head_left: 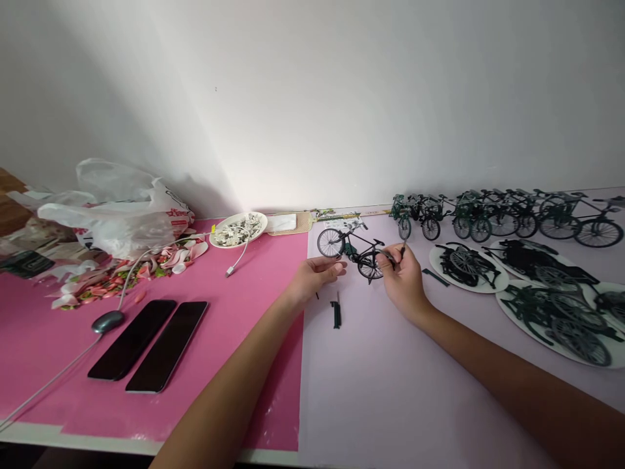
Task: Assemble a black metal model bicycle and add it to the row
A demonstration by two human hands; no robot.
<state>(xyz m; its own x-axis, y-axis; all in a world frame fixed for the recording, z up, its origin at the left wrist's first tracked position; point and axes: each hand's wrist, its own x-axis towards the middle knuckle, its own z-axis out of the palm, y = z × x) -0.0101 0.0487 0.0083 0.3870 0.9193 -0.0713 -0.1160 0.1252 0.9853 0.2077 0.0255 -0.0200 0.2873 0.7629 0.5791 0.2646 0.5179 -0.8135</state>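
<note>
A small black model bicycle (352, 251) stands on the pale lilac mat (390, 378) near the wall. My left hand (315, 275) rests palm up just in front of its front wheel, fingers loosely curled, touching or nearly touching the bike. My right hand (403, 277) is closed at the bike's rear wheel, pinching a thin dark tool or part (402, 250). A few small black pieces (336, 313) lie on the mat between my forearms.
A row of finished model bicycles (508, 218) lines the wall at right. White plates (469, 267) with bicycle parts sit below them. On the pink mat (234, 339) at left: two dark phones (149, 345), a white bowl (238, 229), plastic bag (117, 208), cable.
</note>
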